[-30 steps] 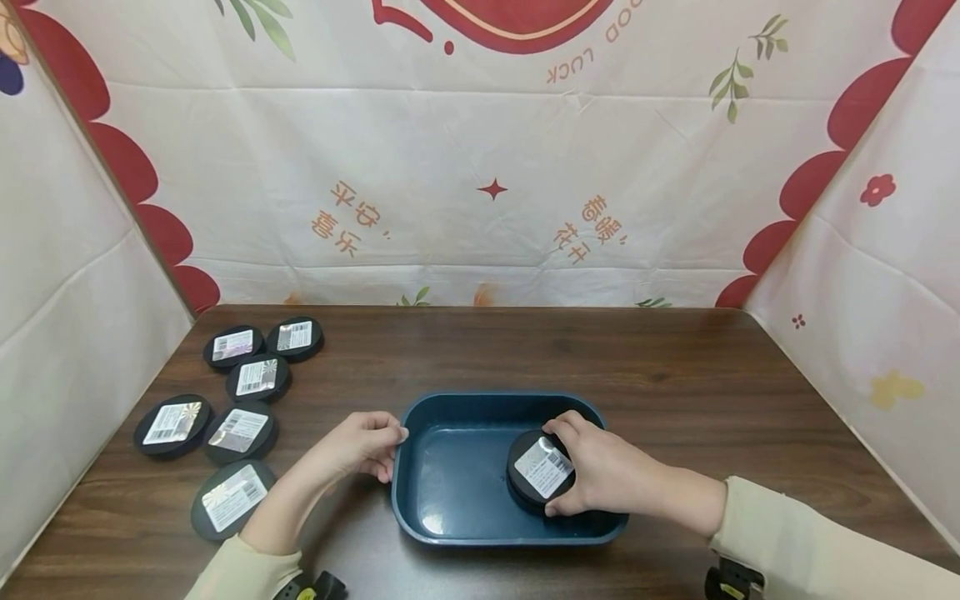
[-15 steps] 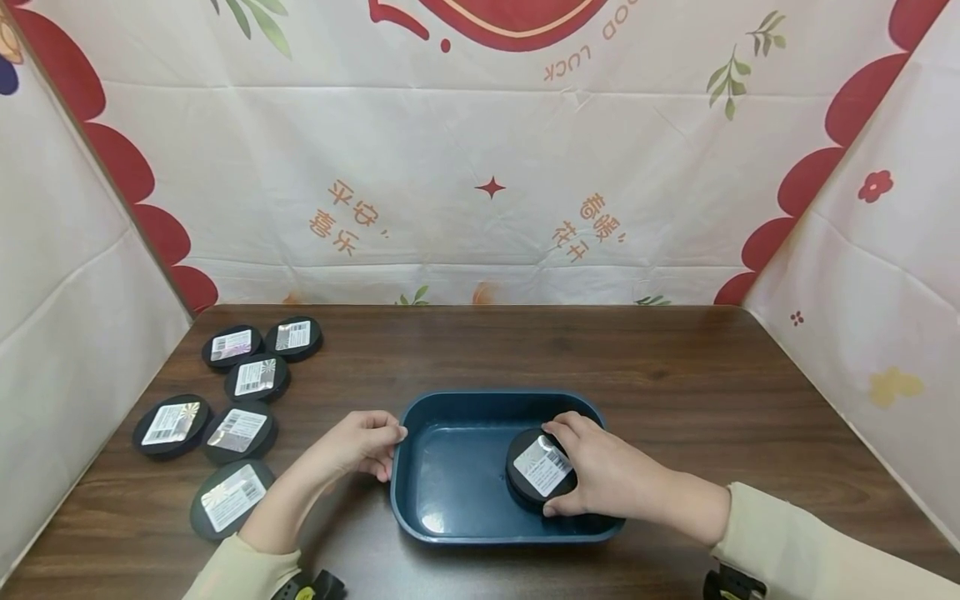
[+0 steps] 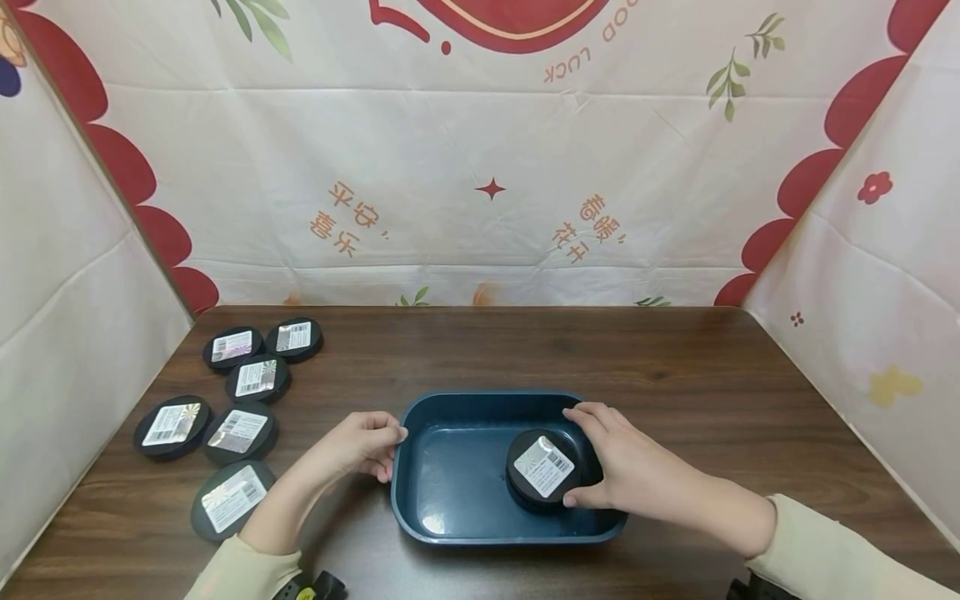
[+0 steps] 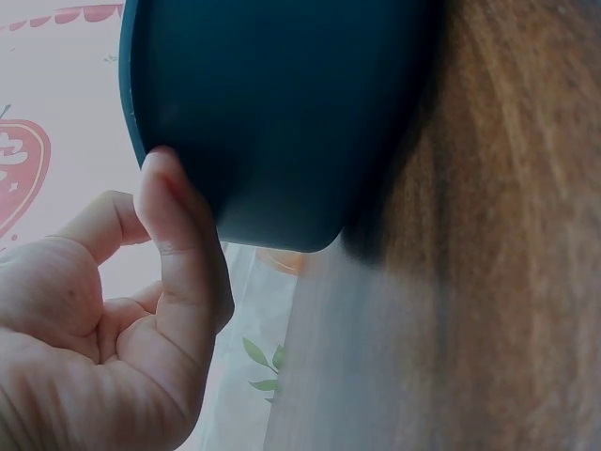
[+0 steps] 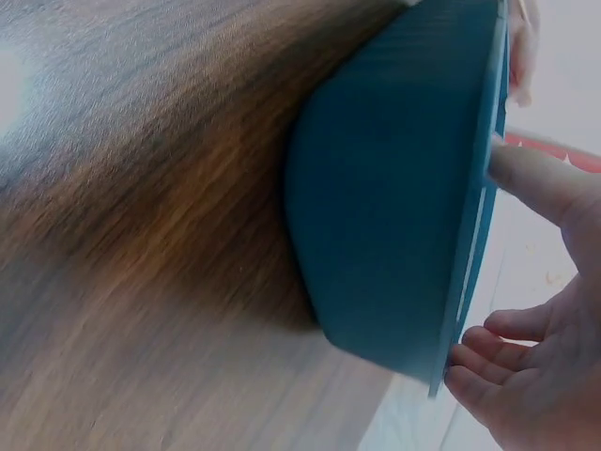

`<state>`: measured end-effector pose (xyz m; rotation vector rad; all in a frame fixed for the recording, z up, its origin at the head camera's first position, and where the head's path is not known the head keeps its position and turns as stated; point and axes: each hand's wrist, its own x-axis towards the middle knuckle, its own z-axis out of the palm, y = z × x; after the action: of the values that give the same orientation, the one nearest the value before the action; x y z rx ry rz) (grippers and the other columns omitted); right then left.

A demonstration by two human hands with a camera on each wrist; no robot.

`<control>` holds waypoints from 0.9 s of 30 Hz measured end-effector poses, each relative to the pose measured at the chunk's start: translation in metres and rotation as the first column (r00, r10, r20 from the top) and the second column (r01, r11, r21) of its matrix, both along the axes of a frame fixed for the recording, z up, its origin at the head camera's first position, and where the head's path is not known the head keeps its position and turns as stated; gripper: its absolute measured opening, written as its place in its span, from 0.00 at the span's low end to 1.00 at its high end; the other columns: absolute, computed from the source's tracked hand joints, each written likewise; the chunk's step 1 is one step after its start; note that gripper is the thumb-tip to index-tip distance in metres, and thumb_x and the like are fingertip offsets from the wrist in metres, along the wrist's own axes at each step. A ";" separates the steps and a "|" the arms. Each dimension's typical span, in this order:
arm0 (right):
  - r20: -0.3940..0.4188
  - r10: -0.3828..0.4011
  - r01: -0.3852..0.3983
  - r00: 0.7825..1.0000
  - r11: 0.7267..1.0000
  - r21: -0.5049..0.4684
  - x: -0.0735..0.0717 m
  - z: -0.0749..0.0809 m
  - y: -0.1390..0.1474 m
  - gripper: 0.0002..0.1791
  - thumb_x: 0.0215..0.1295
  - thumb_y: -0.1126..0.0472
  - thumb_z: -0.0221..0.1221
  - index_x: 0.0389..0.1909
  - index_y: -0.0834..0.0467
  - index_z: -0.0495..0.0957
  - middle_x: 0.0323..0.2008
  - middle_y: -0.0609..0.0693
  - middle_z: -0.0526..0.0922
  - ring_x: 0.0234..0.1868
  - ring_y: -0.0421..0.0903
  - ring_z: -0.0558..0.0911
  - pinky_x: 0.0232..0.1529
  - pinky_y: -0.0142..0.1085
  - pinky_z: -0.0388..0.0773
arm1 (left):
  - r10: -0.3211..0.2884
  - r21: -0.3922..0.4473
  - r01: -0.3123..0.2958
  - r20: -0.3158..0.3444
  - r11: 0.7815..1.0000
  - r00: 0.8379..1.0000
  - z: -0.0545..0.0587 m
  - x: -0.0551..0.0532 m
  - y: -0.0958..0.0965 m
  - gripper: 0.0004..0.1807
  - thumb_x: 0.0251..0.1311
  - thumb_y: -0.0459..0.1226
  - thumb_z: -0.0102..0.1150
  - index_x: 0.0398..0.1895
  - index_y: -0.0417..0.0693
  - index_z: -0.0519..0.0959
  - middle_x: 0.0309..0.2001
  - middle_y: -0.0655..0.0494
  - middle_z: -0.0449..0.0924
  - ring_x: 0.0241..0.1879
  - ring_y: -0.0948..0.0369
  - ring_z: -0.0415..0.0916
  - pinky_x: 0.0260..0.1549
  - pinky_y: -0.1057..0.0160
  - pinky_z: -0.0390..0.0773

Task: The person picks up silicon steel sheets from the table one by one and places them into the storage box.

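A dark blue rectangular tray (image 3: pixel 510 539) stands on the table in the head view. Inside its right half lies a black round flat case (image 3: pixel 527 492) with a white barcode label on top. My left hand (image 3: pixel 367 447) pinches the tray's left rim between thumb and fingers; the left wrist view shows the thumb on the tray's outer wall (image 4: pixel 272 132). My right hand (image 3: pixel 633 467) is over the tray's right end, thumb and fingers spread, just right of the case and apart from it. In the right wrist view, its fingers are at the rim of the tray (image 5: pixel 385 207).
Several similar black round cases with white labels lie at the left of the wooden table (image 3: pixel 712 375), the closest one (image 3: pixel 232 498) beside my left forearm. A printed white cloth (image 3: pixel 450 167) hangs behind the table and along both sides.
My right hand has let go of the black round case and moved a little to the right, its fingers spreading. The case stays in the tray; the left hand has not moved.
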<state>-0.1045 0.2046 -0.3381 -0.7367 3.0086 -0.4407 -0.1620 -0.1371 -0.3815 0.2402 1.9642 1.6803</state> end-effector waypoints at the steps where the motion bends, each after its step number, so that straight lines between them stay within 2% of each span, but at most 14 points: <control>1: -0.012 -0.002 0.002 1.000 1.000 -0.001 0.000 0.001 0.002 0.48 0.41 0.45 0.72 0.60 0.67 0.65 0.56 0.61 0.68 0.55 0.56 0.71 0.52 0.50 0.73 | 0.001 0.004 -0.001 0.001 1.000 1.000 0.000 0.000 0.000 0.09 0.61 0.35 0.51 0.32 0.35 0.73 0.18 0.55 0.73 0.15 0.65 0.72 0.19 0.69 0.76; 5: -0.038 -0.032 0.031 0.999 0.999 -0.019 0.000 0.003 0.010 0.43 0.46 0.51 0.71 0.60 0.67 0.66 0.56 0.62 0.69 0.54 0.56 0.71 0.50 0.50 0.74 | 0.002 0.018 -0.002 -0.002 1.000 1.000 -0.001 0.000 0.000 0.09 0.61 0.34 0.51 0.32 0.33 0.73 0.17 0.55 0.73 0.15 0.65 0.72 0.19 0.69 0.76; 11: -0.085 -0.136 0.132 0.987 0.990 -0.052 0.001 0.002 0.018 0.33 0.54 0.59 0.66 0.58 0.70 0.67 0.52 0.63 0.71 0.52 0.58 0.73 0.48 0.52 0.74 | 0.012 0.033 -0.012 0.008 0.999 1.000 -0.003 0.001 0.001 0.09 0.59 0.34 0.51 0.31 0.32 0.72 0.17 0.55 0.72 0.15 0.66 0.72 0.18 0.70 0.76; 14: -0.044 -0.195 0.191 0.980 0.978 -0.086 0.001 -0.001 0.023 0.26 0.58 0.62 0.63 0.55 0.71 0.69 0.49 0.64 0.73 0.48 0.57 0.76 0.44 0.50 0.77 | 0.018 0.035 -0.018 0.007 0.999 1.000 -0.003 0.001 0.002 0.10 0.59 0.34 0.52 0.32 0.32 0.72 0.18 0.55 0.72 0.15 0.66 0.72 0.19 0.70 0.76; 18: 0.087 -0.250 0.260 0.964 0.956 -0.136 0.000 -0.005 0.030 0.18 0.61 0.63 0.60 0.48 0.70 0.73 0.42 0.58 0.77 0.40 0.51 0.80 0.38 0.44 0.79 | 0.018 0.032 -0.018 -0.003 0.999 1.000 -0.004 0.002 0.001 0.11 0.59 0.34 0.52 0.33 0.31 0.73 0.19 0.54 0.72 0.16 0.65 0.72 0.19 0.70 0.76; 20: 0.186 -0.263 0.294 0.947 0.942 -0.165 -0.001 -0.005 0.033 0.15 0.63 0.61 0.58 0.45 0.68 0.75 0.36 0.53 0.79 0.34 0.47 0.80 0.34 0.41 0.78 | 0.015 0.030 -0.015 -0.008 0.999 1.000 -0.004 0.002 0.000 0.11 0.59 0.34 0.52 0.34 0.30 0.73 0.19 0.54 0.72 0.16 0.65 0.72 0.19 0.69 0.76; 22: 0.294 -0.260 0.327 0.920 0.921 -0.209 -0.001 -0.005 0.037 0.14 0.64 0.59 0.57 0.42 0.67 0.76 0.30 0.49 0.79 0.29 0.44 0.79 0.32 0.38 0.77 | 0.014 0.028 -0.014 -0.010 0.999 1.000 -0.004 0.002 0.000 0.11 0.59 0.34 0.52 0.34 0.30 0.73 0.19 0.54 0.72 0.16 0.65 0.72 0.19 0.69 0.77; 24: 0.407 -0.231 0.365 0.884 0.885 -0.288 -0.001 -0.005 0.040 0.15 0.65 0.58 0.56 0.42 0.68 0.76 0.27 0.49 0.79 0.26 0.44 0.79 0.31 0.37 0.78 | 0.013 0.028 -0.013 -0.010 1.000 1.000 -0.004 0.002 0.000 0.11 0.59 0.34 0.52 0.34 0.31 0.73 0.19 0.54 0.72 0.16 0.65 0.72 0.20 0.69 0.77; 27: 0.554 -0.154 0.433 0.818 0.800 -0.416 -0.002 -0.006 0.042 0.18 0.66 0.60 0.55 0.44 0.74 0.72 0.26 0.51 0.77 0.25 0.46 0.79 0.31 0.37 0.80 | 0.012 0.028 -0.012 -0.012 1.000 1.000 -0.004 0.002 0.000 0.10 0.59 0.34 0.52 0.33 0.31 0.73 0.19 0.54 0.72 0.16 0.65 0.72 0.20 0.69 0.77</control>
<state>-0.1065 0.2469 -0.3443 -0.0756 2.4976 -1.2884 -0.1600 -0.1368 -0.3854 0.2493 1.9559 1.7186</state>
